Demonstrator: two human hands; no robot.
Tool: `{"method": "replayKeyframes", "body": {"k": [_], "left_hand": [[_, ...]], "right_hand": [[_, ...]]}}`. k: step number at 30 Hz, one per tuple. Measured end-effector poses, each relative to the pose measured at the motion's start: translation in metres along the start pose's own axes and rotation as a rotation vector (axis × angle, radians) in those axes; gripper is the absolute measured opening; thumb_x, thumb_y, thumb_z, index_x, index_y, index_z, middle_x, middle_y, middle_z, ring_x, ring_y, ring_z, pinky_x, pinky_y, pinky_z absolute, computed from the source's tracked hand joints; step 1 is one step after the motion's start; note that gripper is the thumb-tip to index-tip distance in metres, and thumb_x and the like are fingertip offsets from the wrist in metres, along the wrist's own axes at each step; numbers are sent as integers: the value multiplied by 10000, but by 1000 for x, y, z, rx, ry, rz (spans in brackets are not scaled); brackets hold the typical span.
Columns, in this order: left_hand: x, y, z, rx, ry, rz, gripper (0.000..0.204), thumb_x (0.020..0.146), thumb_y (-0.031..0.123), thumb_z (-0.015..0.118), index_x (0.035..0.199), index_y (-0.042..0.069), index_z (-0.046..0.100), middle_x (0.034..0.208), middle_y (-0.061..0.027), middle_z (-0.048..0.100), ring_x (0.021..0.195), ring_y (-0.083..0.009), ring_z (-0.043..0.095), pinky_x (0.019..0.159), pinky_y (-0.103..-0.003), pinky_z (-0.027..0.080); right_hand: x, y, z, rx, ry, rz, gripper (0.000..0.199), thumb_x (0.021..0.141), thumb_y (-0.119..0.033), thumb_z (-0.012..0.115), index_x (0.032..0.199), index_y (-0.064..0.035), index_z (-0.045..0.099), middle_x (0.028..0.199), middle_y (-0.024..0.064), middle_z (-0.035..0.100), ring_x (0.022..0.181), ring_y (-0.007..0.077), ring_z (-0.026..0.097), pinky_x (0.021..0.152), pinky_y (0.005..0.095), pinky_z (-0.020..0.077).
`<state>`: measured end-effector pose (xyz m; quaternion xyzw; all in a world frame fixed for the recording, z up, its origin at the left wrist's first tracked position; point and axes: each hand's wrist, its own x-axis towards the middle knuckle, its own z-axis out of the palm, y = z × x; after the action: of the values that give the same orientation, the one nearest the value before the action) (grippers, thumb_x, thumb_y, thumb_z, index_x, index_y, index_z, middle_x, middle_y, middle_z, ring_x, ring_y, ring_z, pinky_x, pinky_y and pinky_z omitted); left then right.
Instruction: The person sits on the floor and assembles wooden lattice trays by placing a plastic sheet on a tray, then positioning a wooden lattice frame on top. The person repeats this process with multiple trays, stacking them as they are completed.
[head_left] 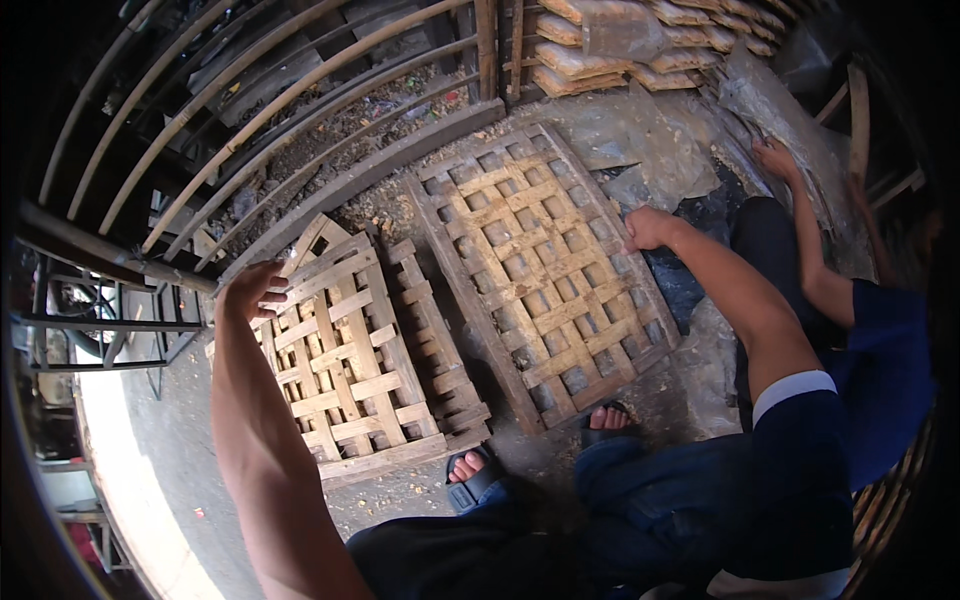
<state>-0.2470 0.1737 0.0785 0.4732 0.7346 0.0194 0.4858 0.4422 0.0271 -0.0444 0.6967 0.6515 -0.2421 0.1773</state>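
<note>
Two stacked woven wooden-slat racks (355, 385) lie on the floor to my left, the upper one overlapping the lower. My left hand (255, 290) is at the upper left corner of that stack, fingers stretched and apart, holding nothing; whether it touches the slats I cannot tell. In front of me is a larger woven rack with a grey wooden frame (465, 290). My right hand (650, 228) is closed at this rack's right rail, fingers curled around the edge. The fingertips are partly hidden.
A slatted bamboo railing (300, 75) curves along the far left above a wooden beam (375, 185). Filled flat packs (590, 60) are piled at the back. Plastic sheeting (650, 150) covers floor at right. Another person's hand (775, 160) reaches toward it. My sandalled feet (470, 470) stand near the racks.
</note>
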Motion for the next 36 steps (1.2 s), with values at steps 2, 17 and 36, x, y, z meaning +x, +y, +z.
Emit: {"method": "replayKeyframes", "body": {"k": [2, 17, 36], "left_hand": [[4, -1, 0, -2, -9, -5, 606, 993, 480, 540, 1484, 150, 412, 1394, -139, 560, 1153, -314, 607, 966, -590, 441], [11, 11, 4, 27, -6, 9, 577, 1020, 479, 493, 1502, 176, 397, 1403, -119, 557, 1199, -305, 584, 982, -558, 453], [-13, -6, -13, 5, 1, 8, 599, 1009, 484, 518, 1492, 150, 404, 1423, -139, 542, 1234, -337, 570, 995, -571, 438]], "right_hand": [[9, 13, 13, -15, 23, -37, 515, 684, -421, 893, 922, -33, 653, 943, 172, 709, 939, 324, 684, 805, 410, 533], [-5, 1, -9, 221, 543, -218, 228, 817, -42, 611, 1044, -50, 635, 1032, 177, 610, 1023, 412, 594, 888, 442, 488], [-26, -230, 52, 117, 349, -762, 398, 851, -186, 684, 1212, -30, 627, 1148, 102, 506, 1164, 279, 466, 969, 412, 423]]}}
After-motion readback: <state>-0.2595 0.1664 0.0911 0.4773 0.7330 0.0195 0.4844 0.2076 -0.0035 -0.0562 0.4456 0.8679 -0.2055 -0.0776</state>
